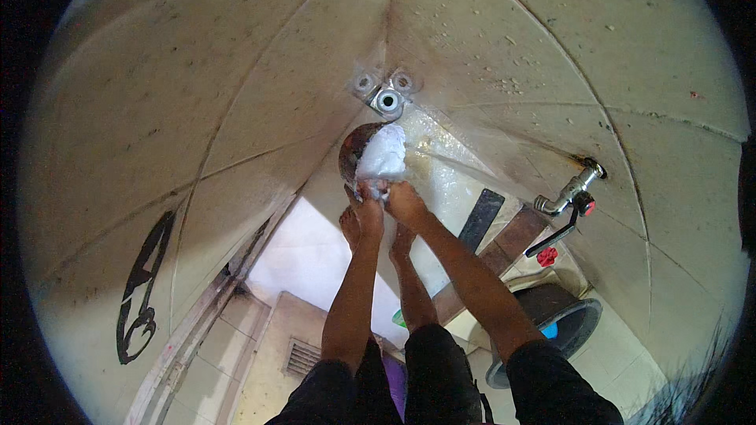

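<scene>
My left hand (368,212) and my right hand (405,203) meet low in front of me, both closed. Between them they grip the near end of a white, foamy-looking bundle (383,151); whether it is soapy cloth or suds over something else I cannot make out. Right against its left side is a dark brown, rounded thing (354,149), partly covered by the white, its kind unclear. Just below my hands my bare feet (350,224) stand on the pale, wet-looking floor (315,244).
A metal pipe fitting (388,101) juts from the wall corner ahead. To the right are a wall tap (571,193) with a black lever, a dark flat bar (482,219) and a black tub (583,330). A floor grate (302,356) lies lower left.
</scene>
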`<state>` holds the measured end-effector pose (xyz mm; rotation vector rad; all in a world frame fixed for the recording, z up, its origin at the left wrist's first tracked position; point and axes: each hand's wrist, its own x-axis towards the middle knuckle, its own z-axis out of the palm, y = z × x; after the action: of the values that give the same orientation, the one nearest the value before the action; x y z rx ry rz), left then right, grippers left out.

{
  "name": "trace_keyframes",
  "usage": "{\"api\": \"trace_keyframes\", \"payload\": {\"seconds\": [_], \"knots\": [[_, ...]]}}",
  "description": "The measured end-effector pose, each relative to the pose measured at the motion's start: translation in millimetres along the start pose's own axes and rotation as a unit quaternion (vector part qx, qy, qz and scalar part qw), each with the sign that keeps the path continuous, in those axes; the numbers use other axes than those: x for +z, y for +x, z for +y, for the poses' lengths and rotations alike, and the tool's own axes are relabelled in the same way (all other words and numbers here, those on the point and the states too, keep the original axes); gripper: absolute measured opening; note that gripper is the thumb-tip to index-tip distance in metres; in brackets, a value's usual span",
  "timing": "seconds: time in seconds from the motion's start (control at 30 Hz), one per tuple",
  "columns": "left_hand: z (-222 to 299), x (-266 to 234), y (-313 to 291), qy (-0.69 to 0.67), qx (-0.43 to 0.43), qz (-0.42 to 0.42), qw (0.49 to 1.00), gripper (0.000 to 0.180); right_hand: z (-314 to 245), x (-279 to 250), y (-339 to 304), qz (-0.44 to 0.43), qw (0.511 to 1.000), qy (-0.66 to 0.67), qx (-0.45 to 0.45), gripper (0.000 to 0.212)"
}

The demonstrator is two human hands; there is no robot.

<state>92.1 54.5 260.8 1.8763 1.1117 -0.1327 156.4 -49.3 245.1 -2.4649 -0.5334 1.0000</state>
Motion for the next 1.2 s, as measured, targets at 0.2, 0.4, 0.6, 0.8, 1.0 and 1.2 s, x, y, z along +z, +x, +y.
{"api": "trace_keyframes", "payload": {"seconds": [0.2,0.4,0.6,0.8,1.0,1.2], "knots": [[20.5,-19.0,9.0,-0.17,-0.006,-0.007,0.985,0.06,-27.1,-11.8,-14.6,0.064,0.998,0.013,0.026,0.021],[50.3,-50.9,-0.8,-0.045,0.034,0.068,0.996,0.075,-63.0,-45.5,-19.5,-0.013,0.854,0.493,0.168,0.034],[149.2,-52.6,-54.8,0.038,0.051,0.095,0.993,0.087,-14.2,76.3,33.6,-0.022,0.697,0.714,-0.064,0.04],[106.5,-75.8,-53.6,-0.043,0.189,0.134,0.972,0.084,-95.6,13.4,4.6,-0.01,0.553,0.832,0.047,0.028],[53.0,-53.8,-30.2,-0.355,0.018,-0.049,0.933,0.069,-61.4,4.2,-7.4,-0.018,0.631,0.768,0.104,0.014],[-5.6,-20.0,2.0,-0.253,-0.039,-0.036,0.966,0.044,-40.1,-34.2,-10.9,0.064,0.913,0.389,0.102,0.033]]}}
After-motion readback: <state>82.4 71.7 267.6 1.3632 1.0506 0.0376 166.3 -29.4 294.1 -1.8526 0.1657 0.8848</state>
